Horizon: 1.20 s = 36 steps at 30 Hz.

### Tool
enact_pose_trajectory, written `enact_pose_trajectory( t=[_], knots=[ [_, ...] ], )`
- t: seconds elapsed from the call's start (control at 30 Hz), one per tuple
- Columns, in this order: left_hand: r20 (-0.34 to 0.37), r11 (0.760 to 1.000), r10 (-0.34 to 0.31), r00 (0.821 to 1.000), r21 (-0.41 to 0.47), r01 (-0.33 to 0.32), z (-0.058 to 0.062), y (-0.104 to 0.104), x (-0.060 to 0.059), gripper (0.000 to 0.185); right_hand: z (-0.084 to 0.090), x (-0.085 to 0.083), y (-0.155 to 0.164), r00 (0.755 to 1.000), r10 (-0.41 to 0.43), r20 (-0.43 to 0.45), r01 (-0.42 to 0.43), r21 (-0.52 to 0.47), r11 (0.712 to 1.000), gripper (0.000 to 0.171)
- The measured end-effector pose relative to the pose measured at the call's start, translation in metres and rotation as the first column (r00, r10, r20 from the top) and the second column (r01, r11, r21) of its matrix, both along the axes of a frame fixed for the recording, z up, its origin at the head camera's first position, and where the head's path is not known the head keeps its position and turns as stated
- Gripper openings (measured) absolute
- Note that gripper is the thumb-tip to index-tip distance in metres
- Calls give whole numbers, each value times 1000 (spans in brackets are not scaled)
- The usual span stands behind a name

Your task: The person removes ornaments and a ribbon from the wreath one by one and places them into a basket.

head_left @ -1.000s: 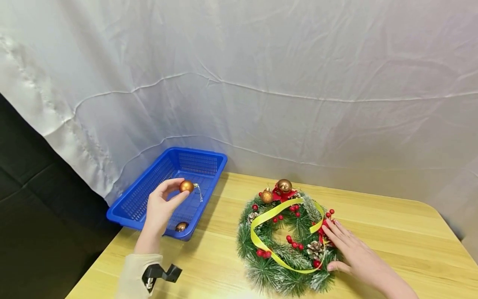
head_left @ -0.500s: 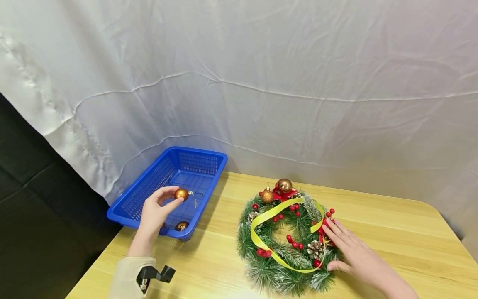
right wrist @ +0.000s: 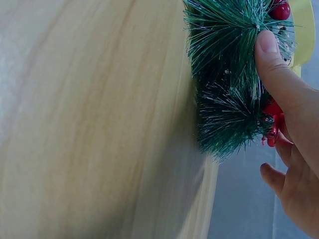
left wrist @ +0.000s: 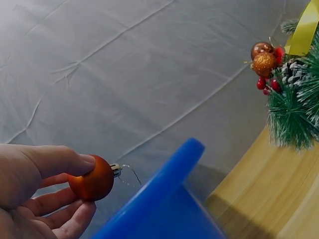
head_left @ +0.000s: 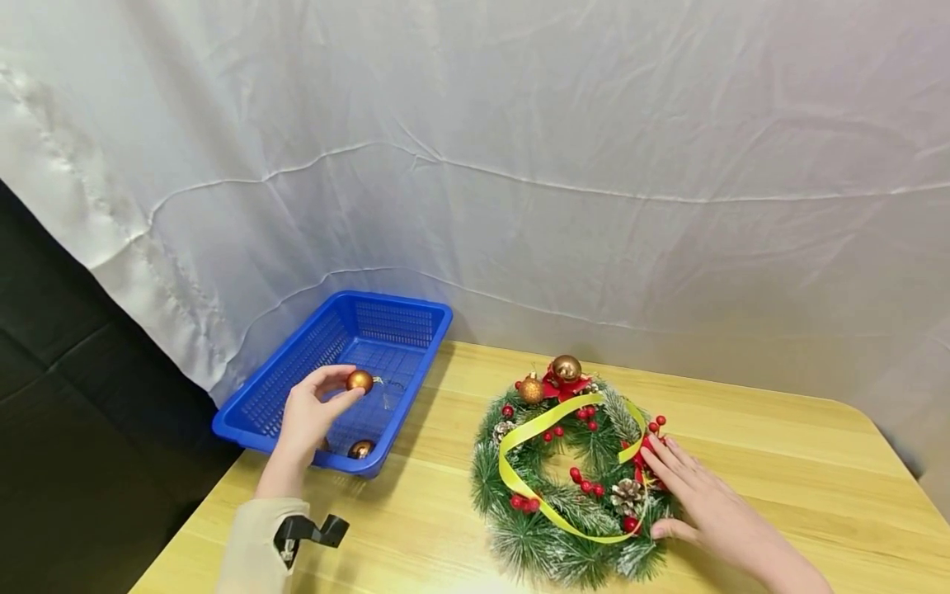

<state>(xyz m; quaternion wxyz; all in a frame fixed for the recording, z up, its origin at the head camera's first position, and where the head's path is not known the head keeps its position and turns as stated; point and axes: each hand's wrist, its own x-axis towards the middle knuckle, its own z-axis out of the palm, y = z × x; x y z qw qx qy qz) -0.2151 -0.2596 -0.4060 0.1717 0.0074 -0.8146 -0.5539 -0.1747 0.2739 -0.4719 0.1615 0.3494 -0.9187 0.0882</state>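
My left hand pinches a small copper ball ornament between thumb and fingers, above the inside of the blue plastic basket. In the left wrist view the ornament has a thin wire hook trailing from its cap. Another copper ball lies in the basket's near corner. My right hand rests flat on the right side of the green wreath, fingers straight, thumb at its outer edge. The wreath carries a yellow ribbon, red berries, pine cones and two gold balls at its top.
The wooden table runs to a rounded corner at the far right. A white cloth backdrop hangs behind it. Dark space lies beyond the table's left edge, where the basket sits.
My left hand has carried the copper ball lower and leftward, deeper over the basket. The right hand and wreath have stayed put.
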Motion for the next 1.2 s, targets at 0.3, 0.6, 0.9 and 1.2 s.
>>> enact_pose_trajectory(
  t=[0.3,0.6,0.9,1.2],
  knots=[
    [90,994,-3,996,-109,12,-6,-7,-7,39,0,1,-1,1000,0,9,0,-3,1000,95],
    [142,992,-71,987,-92,84,-11,-11,-9,38,0,1,-1,1000,-5,14,5,-6,1000,96],
    [144,979,-130,981,-137,150,-12,-11,-12,35,0,0,-1,1000,-6,13,6,-1,1000,97],
    [146,975,-144,979,-149,165,-11,-11,-11,38,0,0,-1,1000,-9,18,9,-1,1000,96]
  ],
)
